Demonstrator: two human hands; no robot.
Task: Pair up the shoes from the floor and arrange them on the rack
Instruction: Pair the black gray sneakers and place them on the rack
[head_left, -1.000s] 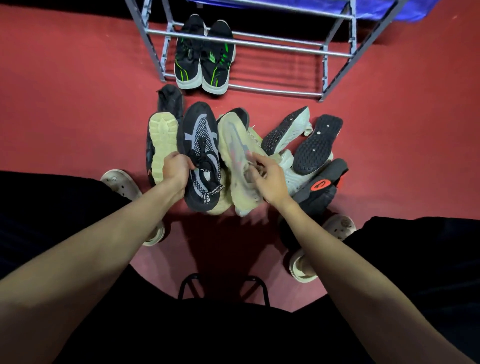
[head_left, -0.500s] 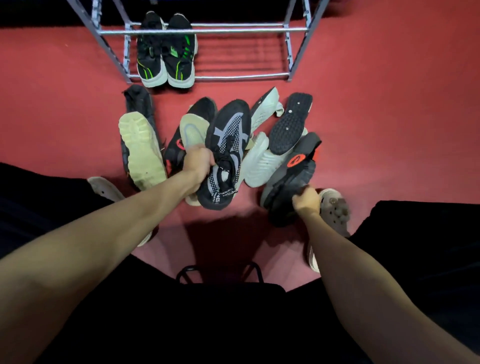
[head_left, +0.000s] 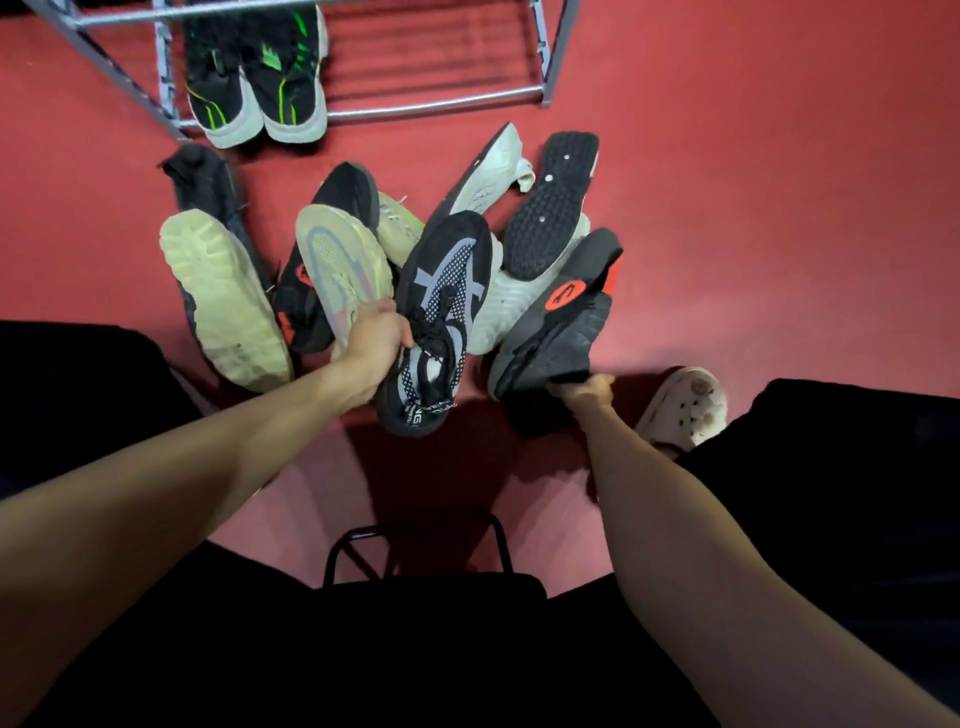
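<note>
My left hand (head_left: 375, 347) grips a black shoe with a grey mesh pattern (head_left: 444, 306) by its laces, held above the pile. My right hand (head_left: 584, 388) grips the heel of a dark grey shoe with an orange sole patch (head_left: 558, 322), which lies on its side. Several more shoes lie jumbled on the red floor: a cream-soled black shoe (head_left: 223, 296), a pale yellow shoe (head_left: 340, 265), a white shoe (head_left: 493, 171) and a black-soled shoe turned upside down (head_left: 553, 202). A black and green pair (head_left: 257, 78) stands on the metal rack's (head_left: 436, 101) bottom shelf at the left.
My feet in white clogs (head_left: 685, 405) rest on the floor beside the pile. A black stool frame (head_left: 415, 551) shows between my knees. The red floor (head_left: 753, 208) stretches to the right of the shoes.
My right hand let go of the pale yellow shoe and took hold of the dark grey shoe's heel. My left hand carried the mesh shoe to the right. The view tilted down and closer.
</note>
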